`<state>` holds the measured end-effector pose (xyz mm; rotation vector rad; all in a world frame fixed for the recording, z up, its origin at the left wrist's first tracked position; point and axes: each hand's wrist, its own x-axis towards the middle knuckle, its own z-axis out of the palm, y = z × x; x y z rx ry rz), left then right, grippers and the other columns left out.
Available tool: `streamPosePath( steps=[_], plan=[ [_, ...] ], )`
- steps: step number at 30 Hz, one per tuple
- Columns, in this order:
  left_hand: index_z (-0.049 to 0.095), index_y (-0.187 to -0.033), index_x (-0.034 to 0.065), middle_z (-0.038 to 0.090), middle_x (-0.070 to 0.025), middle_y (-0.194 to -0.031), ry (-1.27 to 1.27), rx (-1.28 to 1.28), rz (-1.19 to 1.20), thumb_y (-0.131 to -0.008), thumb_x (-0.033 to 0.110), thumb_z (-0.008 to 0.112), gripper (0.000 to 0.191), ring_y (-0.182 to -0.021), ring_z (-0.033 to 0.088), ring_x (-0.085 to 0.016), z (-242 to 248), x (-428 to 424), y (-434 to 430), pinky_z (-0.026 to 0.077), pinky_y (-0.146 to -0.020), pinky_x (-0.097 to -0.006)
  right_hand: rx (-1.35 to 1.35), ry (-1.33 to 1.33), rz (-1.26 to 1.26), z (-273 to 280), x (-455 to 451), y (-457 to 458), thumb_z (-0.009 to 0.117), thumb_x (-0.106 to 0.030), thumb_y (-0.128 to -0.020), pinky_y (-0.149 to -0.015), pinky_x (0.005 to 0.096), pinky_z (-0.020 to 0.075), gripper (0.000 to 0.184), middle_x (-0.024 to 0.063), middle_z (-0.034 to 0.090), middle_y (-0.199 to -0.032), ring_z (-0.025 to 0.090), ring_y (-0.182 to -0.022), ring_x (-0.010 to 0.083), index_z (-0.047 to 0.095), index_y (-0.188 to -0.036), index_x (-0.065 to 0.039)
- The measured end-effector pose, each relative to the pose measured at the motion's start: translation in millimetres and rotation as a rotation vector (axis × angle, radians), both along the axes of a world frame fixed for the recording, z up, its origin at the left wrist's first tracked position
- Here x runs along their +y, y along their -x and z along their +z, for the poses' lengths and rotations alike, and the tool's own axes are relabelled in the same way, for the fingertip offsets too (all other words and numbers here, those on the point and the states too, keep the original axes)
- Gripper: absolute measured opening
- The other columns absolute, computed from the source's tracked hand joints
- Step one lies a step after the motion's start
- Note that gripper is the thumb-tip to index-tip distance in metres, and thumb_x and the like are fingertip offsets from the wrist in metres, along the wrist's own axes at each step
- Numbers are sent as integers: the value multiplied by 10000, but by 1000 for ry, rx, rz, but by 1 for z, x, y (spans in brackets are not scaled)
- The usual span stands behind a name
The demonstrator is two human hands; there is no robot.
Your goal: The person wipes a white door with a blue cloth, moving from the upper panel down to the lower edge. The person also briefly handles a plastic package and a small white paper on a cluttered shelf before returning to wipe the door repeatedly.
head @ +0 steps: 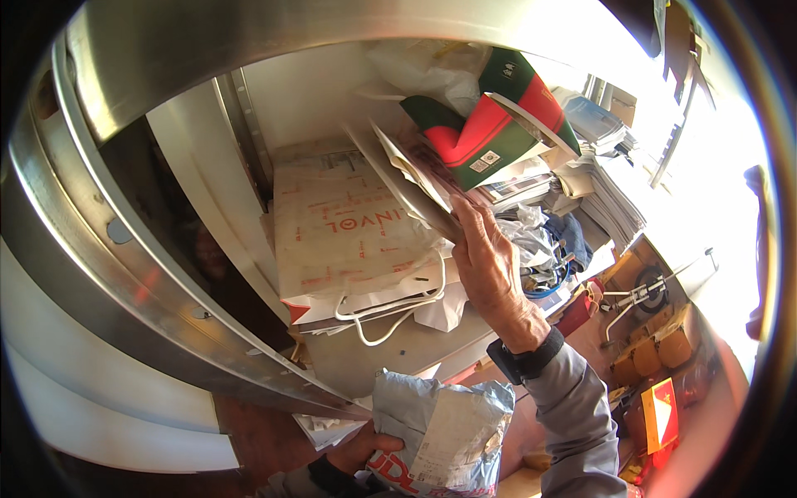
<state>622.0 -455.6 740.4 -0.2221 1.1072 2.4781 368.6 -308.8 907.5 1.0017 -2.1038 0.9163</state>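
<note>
My left hand [361,448] grips the left edge of a grey plastic mailing bag [405,404], which bears a paper label and red print. With its fingers around the near end, my right hand [489,267] holds a thin stack of flat papers or folders [414,193] above the shelf; their far end is blurred. Left of that hand lies a large flat paper bag [305,249] under translucent wrapping with red print, its white cord handles [380,339] hanging over the shelf's front. A green and red paper bag [498,140] lies just behind the held papers.
Stacked papers and booklets [610,193] fill the shelf's right part. A basket [548,289] holds crumpled plastic and cloth. A metal frame [187,305] curves along the left. Cardboard boxes [660,345], a wheeled metal stand [647,292] and a red and yellow bag [660,414] are at the lower right.
</note>
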Motion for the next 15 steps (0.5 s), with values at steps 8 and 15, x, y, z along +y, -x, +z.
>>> streamPosePath(
  steps=[8, 15],
  plan=[
    [452, -1462, 12, 616, -134, -1372, -3, -22, -47, -720, 157, 792, 829, -1236, 609, -273, -2, 3, 5, 482, -1061, -401, -52, 93, 74, 1, 4, 5, 538, 68, -888, -803, 421, 543, 247, 199, 667, -1054, 670, -939, 404, 617, -1111, -3],
    [470, -1451, 14, 640, -135, -1342, -27, -15, -9, -697, 121, 791, 826, -1204, 634, -285, 9, 4, 6, 511, -1033, -405, -118, 254, -2, -1, 6, 19, 555, 24, -931, -718, 356, 611, 223, 168, 708, -1087, 723, -874, 261, 624, -1143, 9]
  ],
)
